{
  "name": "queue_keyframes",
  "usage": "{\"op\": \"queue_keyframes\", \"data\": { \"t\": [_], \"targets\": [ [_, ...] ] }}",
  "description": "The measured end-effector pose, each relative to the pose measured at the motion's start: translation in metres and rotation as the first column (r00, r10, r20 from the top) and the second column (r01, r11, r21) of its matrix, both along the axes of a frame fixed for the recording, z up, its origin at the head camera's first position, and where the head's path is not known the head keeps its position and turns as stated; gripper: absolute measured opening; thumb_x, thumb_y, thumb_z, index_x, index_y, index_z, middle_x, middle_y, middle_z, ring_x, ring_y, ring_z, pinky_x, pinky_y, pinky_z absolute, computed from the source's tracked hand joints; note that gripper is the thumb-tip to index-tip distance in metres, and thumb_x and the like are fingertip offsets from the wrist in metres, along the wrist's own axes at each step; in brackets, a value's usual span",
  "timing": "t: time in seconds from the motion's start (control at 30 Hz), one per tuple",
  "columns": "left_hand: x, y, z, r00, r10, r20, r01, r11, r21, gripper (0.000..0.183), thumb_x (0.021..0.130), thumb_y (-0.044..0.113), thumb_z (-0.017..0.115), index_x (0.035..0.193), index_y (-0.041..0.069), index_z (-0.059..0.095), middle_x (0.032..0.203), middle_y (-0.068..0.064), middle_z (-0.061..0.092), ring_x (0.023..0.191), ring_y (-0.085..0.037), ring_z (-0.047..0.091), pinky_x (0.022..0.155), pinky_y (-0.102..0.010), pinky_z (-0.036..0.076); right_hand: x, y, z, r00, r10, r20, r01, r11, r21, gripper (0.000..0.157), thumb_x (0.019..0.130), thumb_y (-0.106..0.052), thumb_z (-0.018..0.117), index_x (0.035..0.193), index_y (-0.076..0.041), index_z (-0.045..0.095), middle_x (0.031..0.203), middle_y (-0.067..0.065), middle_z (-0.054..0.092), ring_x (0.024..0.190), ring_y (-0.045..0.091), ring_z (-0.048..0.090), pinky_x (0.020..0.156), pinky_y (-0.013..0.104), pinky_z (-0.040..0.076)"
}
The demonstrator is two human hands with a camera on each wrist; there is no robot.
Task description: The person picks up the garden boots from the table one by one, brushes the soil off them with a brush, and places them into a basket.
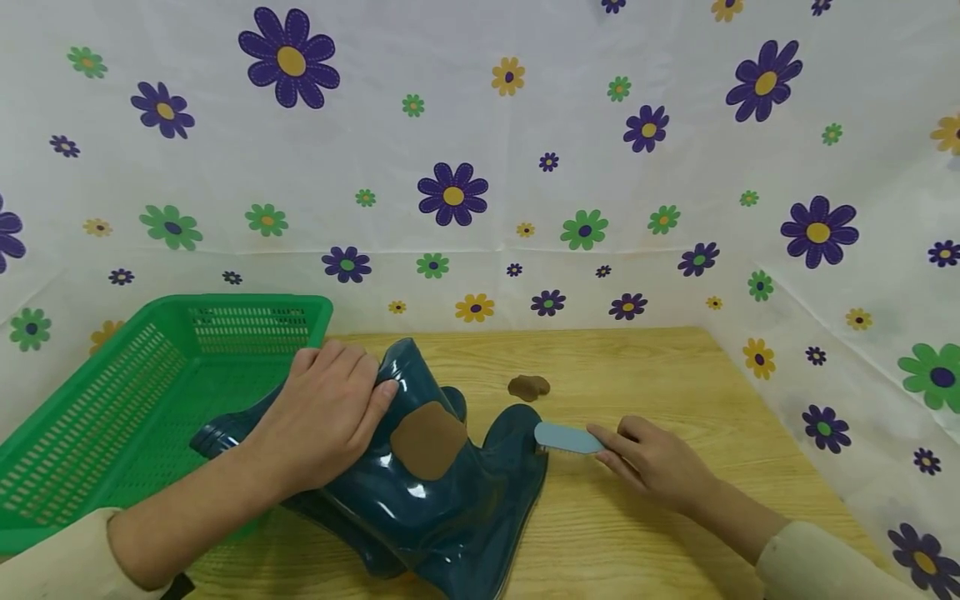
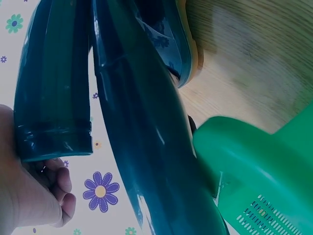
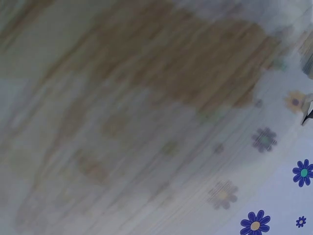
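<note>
A glossy dark teal rubber boot [image 1: 450, 508] is tilted over the table, with a flat brown patch [image 1: 429, 440] on its shaft. My left hand [image 1: 333, 408] grips this boot near its top opening; in the left wrist view, curled fingers [image 2: 63, 186] show below the rim. Partly hidden beneath lies a second teal boot [image 1: 236, 425]. On the right, my right hand [image 1: 660, 467] pinches the handle end of a light blue brush [image 1: 566, 437]. The brush's bristles face down, and its far end touches the held boot's toe. The right wrist view is blurred and shows no hand.
A green plastic basket [image 1: 142, 367] with slotted walls stands at the left, close to the boots. Another brown patch [image 1: 528, 387] lies on the wooden table [image 1: 637, 367] behind the toe. A flower-printed white cloth [image 1: 480, 125] hangs behind and at the sides.
</note>
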State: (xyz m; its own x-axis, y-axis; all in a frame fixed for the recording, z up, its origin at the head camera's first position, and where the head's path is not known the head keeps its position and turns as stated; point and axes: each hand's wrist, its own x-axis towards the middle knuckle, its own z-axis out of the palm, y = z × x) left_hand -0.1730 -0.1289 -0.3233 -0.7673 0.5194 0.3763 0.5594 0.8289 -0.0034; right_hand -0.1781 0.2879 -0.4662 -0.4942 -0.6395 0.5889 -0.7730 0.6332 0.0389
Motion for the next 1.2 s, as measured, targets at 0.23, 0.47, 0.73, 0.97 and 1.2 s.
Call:
{"op": "queue_keyframes", "data": {
  "t": [0.23, 0.47, 0.73, 0.97, 1.2],
  "targets": [
    [0.001, 0.001, 0.001, 1.000, -0.004, 0.012, 0.004, 1.000, 0.003, 0.026, 0.103, 0.028, 0.048, 0.082, 0.013, 0.049, 0.078, -0.001, 0.043, 0.088, -0.025, 0.043, 0.079, -0.043, 0.032, -0.001, -0.006, 0.001, 0.999, 0.012, -0.033, -0.012, 1.000, 0.019, 0.049, 0.108, -0.041, 0.037, 0.123, -0.008, 0.071, 0.082, -0.001, 0.050, 0.065, 0.003, 0.035, 0.056, 0.015, 0.034],
    [0.001, 0.001, -0.001, 1.000, -0.010, -0.002, 0.010, 1.000, 0.000, 0.027, 0.103, 0.028, 0.049, 0.081, 0.013, 0.049, 0.078, -0.001, 0.043, 0.086, -0.024, 0.042, 0.078, -0.042, 0.031, -0.002, -0.003, -0.003, 0.990, 0.086, -0.115, -0.078, 0.994, 0.070, 0.046, 0.109, -0.034, 0.038, 0.121, -0.004, 0.071, 0.081, 0.001, 0.049, 0.064, 0.005, 0.033, 0.054, 0.017, 0.033],
    [0.001, 0.001, -0.001, 1.000, -0.015, -0.011, 0.015, 1.000, 0.006, 0.026, 0.102, 0.028, 0.050, 0.082, 0.012, 0.050, 0.079, -0.002, 0.045, 0.088, -0.025, 0.043, 0.079, -0.042, 0.032, -0.005, 0.002, -0.009, 0.994, 0.058, -0.090, -0.050, 0.995, 0.087, 0.048, 0.109, -0.036, 0.036, 0.120, -0.004, 0.071, 0.081, 0.002, 0.049, 0.063, 0.006, 0.035, 0.054, 0.017, 0.035],
    [0.002, -0.001, -0.003, 1.000, -0.004, -0.019, 0.005, 1.000, 0.012, 0.026, 0.102, 0.029, 0.049, 0.083, 0.011, 0.051, 0.079, -0.002, 0.047, 0.087, -0.025, 0.043, 0.079, -0.042, 0.033, -0.007, 0.002, -0.009, 0.998, 0.039, -0.057, -0.035, 0.997, 0.072, 0.047, 0.109, -0.038, 0.035, 0.123, -0.010, 0.071, 0.082, 0.000, 0.049, 0.065, 0.005, 0.035, 0.055, 0.016, 0.034],
    [0.003, 0.001, -0.001, 1.000, -0.013, -0.013, 0.013, 1.000, -0.003, 0.027, 0.103, 0.029, 0.049, 0.081, 0.013, 0.049, 0.076, -0.001, 0.044, 0.086, -0.025, 0.043, 0.080, -0.042, 0.033, -0.008, 0.003, -0.011, 0.995, 0.055, -0.081, -0.048, 0.996, 0.078, 0.046, 0.109, -0.037, 0.036, 0.122, -0.009, 0.071, 0.082, 0.001, 0.049, 0.065, 0.006, 0.037, 0.056, 0.018, 0.036]
  ]
}}
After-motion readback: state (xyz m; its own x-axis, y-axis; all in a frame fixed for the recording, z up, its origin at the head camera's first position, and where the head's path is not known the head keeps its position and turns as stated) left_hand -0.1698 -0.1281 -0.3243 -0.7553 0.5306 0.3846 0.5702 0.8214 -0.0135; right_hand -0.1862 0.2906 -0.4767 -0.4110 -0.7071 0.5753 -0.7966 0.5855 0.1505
